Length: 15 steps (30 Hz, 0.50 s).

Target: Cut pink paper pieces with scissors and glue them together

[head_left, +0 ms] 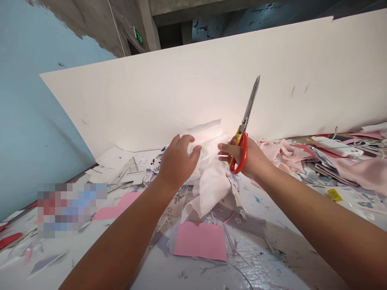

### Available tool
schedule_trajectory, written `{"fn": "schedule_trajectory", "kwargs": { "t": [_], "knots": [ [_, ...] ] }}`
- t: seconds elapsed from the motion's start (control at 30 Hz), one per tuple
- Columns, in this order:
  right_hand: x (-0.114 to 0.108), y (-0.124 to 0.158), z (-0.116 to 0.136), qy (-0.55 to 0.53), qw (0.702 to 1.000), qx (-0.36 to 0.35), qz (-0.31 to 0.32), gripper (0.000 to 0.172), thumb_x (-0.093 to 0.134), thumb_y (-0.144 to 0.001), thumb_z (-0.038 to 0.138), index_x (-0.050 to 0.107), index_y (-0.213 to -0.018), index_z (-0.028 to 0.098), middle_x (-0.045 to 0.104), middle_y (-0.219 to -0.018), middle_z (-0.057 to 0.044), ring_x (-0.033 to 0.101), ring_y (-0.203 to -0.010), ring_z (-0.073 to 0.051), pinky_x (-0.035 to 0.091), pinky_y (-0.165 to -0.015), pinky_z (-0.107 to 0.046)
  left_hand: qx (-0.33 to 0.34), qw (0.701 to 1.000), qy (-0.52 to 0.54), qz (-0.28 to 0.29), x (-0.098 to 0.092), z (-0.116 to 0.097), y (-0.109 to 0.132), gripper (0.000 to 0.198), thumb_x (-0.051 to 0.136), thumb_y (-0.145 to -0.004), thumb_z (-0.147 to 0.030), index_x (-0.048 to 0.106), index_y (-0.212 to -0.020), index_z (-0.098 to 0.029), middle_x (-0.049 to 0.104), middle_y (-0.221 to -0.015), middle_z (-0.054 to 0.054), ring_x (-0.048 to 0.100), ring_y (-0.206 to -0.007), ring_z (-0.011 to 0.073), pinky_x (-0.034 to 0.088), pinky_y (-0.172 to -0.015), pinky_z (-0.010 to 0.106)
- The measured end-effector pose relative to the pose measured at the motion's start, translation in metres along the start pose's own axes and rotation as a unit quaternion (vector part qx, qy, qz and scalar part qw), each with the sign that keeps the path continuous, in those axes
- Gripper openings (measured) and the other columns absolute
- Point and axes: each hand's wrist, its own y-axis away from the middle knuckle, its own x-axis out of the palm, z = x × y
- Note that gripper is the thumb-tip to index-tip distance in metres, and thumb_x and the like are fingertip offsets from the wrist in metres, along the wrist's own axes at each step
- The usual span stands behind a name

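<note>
Over white cloth (pixel 212 186), the left hand (pixel 179 160) curves unclamped while the right hand (pixel 253 156) grips scissors (pixel 244 127), blades raised, likely to spare the cloth.

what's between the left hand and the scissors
In the head view, white cloth lies between the left hand and the scissors, with fingers of the right hand nearer the scissors.

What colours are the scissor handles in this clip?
The scissor handles are red and yellow, seen in the head view.
</note>
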Motion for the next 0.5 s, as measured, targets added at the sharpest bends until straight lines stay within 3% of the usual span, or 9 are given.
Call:
{"fn": "schedule_trajectory", "kwargs": {
  "t": [0.1, 0.3, 0.4, 0.5],
  "knots": [
    [-0.0006, 0.0003, 0.0023, -0.011, 1.0, 0.017, -0.007, 0.035, 0.073, -0.054, 0.028, 0.039, -0.055, 0.019, 0.049, -0.06, 0.001, 0.057, -0.06, -0.015, 0.052, -0.058, -0.034, 0.017, 0.999, -0.027, -0.004, 0.0006, -0.0017, 0.0021, 0.029, 0.04, -0.08, -0.035, 0.049, -0.102, -0.02, 0.053, -0.096, 0.005, 0.049, -0.056, 0.0101, 0.04, -0.06, 0.027],
    [0.0023, 0.0056, 0.0086, -0.055, 0.997, -0.01, 0.052, 0.034, 0.073, -0.052, 0.017, 0.039, -0.053, 0.018, 0.041, -0.056, 0.005, 0.051, -0.055, -0.01, 0.052, -0.065, -0.032, 0.053, 0.998, -0.022, -0.003, 0.0021, -0.0037, 0.0045, 0.029, 0.041, -0.079, -0.032, 0.048, -0.105, -0.019, 0.052, -0.101, 0.005, 0.051, -0.062, 0.0119, 0.04, -0.062, 0.026],
    [-0.0012, 0.0036, 0.0083, -0.067, 0.997, -0.003, 0.049, 0.036, 0.071, -0.055, 0.018, 0.035, -0.051, 0.018, 0.037, -0.048, 0.007, 0.047, -0.047, -0.008, 0.051, -0.062, -0.032, 0.018, 1.0, 0.0, -0.007, 0.0001, -0.0036, 0.0021, 0.029, 0.043, -0.078, -0.032, 0.049, -0.104, -0.021, 0.052, -0.098, 0.004, 0.049, -0.057, 0.0102, 0.04, -0.064, 0.027],
    [-0.0029, 0.0026, 0.0074, -0.066, 0.997, 0.013, 0.047, 0.027, 0.066, -0.06, 0.02, 0.04, -0.052, 0.018, 0.04, -0.047, 0.005, 0.044, -0.043, -0.007, 0.046, -0.049, -0.026, -0.029, 0.999, 0.036, -0.005, -0.0039, -0.0017, -0.0017, 0.027, 0.044, -0.076, -0.034, 0.052, -0.099, -0.022, 0.053, -0.091, 0.003, 0.045, -0.052, 0.009, 0.041, -0.063, 0.027]
  ]
}}
